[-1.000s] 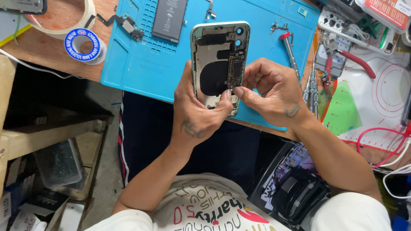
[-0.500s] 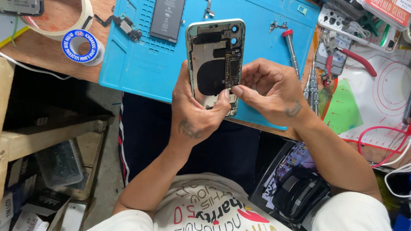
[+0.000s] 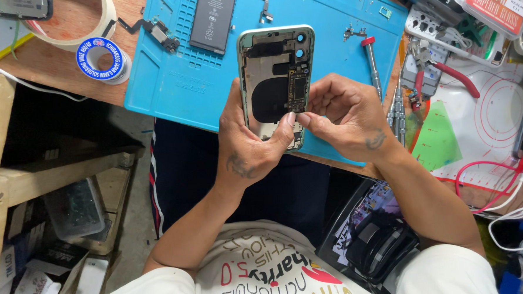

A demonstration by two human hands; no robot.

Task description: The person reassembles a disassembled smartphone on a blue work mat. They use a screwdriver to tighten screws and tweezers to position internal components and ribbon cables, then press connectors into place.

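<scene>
We hold the phone shell (image 3: pixel 276 76) up over the near edge of the blue mat (image 3: pixel 170 80), its open back facing us. Our left hand (image 3: pixel 252 144) wraps the shell's lower left side, thumb laid across the bottom of the opening. Our right hand (image 3: pixel 345 117) comes in from the right, thumb and forefinger pinched narrow at the lower end of the small board inside the shell; whether they grip anything there we cannot tell, the spot is too small. The two thumbs touch at the pinch.

Just right of the grip, beyond the right hand, a red-capped screwdriver (image 3: pixel 372 65) lies on the mat, with more drivers (image 3: pixel 396 109) beside the right wrist. Left and beyond the shell lies a black battery (image 3: pixel 213 17), and left of that a small flex part (image 3: pixel 156 31). Further left, off the mat, a blue-and-white solder spool (image 3: pixel 100 59) rests on the wooden bench, with a tape roll (image 3: pixel 71 23) behind it. Well to the right sit red-handled pliers (image 3: pixel 452 77) on a white mat (image 3: pixel 495 125).
</scene>
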